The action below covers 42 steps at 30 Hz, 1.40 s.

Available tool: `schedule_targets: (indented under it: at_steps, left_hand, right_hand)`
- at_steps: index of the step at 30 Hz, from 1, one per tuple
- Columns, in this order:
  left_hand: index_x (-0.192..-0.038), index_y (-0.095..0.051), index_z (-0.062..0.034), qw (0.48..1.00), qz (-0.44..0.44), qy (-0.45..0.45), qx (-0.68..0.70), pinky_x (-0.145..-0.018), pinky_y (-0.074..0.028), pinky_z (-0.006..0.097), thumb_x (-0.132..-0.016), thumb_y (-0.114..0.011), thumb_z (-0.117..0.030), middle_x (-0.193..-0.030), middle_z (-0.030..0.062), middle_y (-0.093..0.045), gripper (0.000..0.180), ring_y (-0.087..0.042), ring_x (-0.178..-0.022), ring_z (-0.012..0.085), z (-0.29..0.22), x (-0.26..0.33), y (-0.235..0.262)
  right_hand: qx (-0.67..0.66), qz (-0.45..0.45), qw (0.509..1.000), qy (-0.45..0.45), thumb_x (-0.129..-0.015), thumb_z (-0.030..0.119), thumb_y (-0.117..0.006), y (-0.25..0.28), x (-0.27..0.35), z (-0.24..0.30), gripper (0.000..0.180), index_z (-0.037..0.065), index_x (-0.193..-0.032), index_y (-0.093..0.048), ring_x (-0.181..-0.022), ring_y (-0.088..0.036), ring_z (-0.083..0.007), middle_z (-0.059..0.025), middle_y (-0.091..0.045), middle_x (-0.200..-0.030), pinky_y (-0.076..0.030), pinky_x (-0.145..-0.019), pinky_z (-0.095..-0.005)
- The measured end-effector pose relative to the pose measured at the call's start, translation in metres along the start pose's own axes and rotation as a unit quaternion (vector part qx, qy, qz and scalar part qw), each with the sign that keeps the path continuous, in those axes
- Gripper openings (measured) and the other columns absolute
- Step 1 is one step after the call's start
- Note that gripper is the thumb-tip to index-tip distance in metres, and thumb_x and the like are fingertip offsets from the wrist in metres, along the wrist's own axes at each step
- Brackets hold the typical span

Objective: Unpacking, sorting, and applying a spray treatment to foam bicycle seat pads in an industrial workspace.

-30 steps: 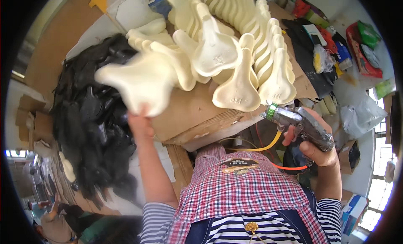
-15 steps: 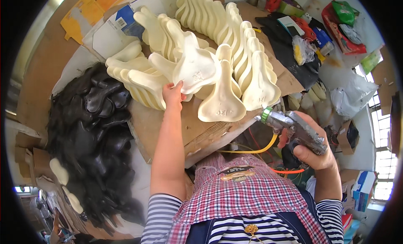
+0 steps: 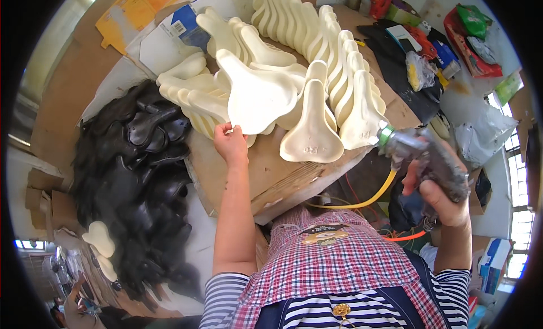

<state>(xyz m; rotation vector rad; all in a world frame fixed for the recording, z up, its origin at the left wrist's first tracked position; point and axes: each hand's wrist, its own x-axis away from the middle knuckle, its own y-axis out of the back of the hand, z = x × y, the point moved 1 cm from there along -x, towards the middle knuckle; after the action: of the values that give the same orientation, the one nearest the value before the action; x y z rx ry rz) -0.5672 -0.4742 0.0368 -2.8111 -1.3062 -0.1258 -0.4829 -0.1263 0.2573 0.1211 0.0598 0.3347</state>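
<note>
My left hand pinches the wide edge of a cream foam bicycle saddle pad, thumb on top. The pad's narrow nose points up and away, over other pads. In my right hand is a metal spray gun with a green ring near its nozzle, slightly blurred. The nozzle points left, beside the wide end of the nearest pad in the right row. A yellow hose runs from the gun. Another pad lies at the table's front edge, between my hands.
Overlapping rows of cream pads cover much of the cardboard-topped table. A big heap of black saddle covers lies at the left. Bags and small items sit on a black sheet at the far right. An orange hose hangs near my right arm.
The whole view has shifted, so the table appears farther right. The held pad has tilted, and its upper face looks brighter. My right hand has moved right and slightly away with the spray gun.
</note>
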Motion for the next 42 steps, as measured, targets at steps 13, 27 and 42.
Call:
schedule_targets:
  at_steps: [13, 27, 42]
  left_hand:
    - [-0.103, -0.048, -0.0039, 0.945, 0.012, -0.031, 0.327, -0.077, -0.048, 0.031, -0.085, -0.057, -0.006, -0.099, 0.0098, -0.053, 0.02, -0.054, -0.088, 0.0196, -0.022, -0.023, 0.063]
    - [-0.121, -0.054, -0.0053, 0.917, 0.33, -0.055, -0.22, -0.09, -0.044, 0.034, -0.071, -0.067, -0.006, -0.114, 0.0144, -0.058, 0.052, -0.057, -0.104, 0.0245, 0.1, 0.047, -0.049]
    - [-0.136, -0.036, -0.005, 0.94, 0.319, -0.108, -0.052, -0.104, -0.031, 0.039, -0.08, -0.059, -0.006, -0.138, 0.0122, -0.039, 0.06, -0.034, -0.129, 0.0263, 0.025, -0.026, -0.055]
  right_hand:
    - [-0.078, 0.044, 0.996, 0.014, -0.076, 0.017, -0.07, 0.023, 0.031, -0.028, 0.07, -0.003, -0.134, -0.035, -0.088, -0.057, -0.0185, -0.0139, -0.059, -0.099, -0.046, -0.08, -0.0313]
    - [0.023, -0.077, 0.995, -0.056, -0.079, 0.026, -0.065, 0.043, 0.075, -0.042, 0.066, -0.001, -0.133, -0.037, -0.072, -0.058, -0.0158, -0.0109, -0.059, -0.088, -0.05, -0.066, -0.0301]
    - [-0.08, 0.022, 0.992, -0.099, -0.079, 0.008, -0.065, 0.05, 0.08, -0.075, 0.059, -0.002, -0.132, -0.038, -0.087, -0.055, -0.0116, -0.0061, -0.058, -0.097, -0.046, -0.077, -0.0268]
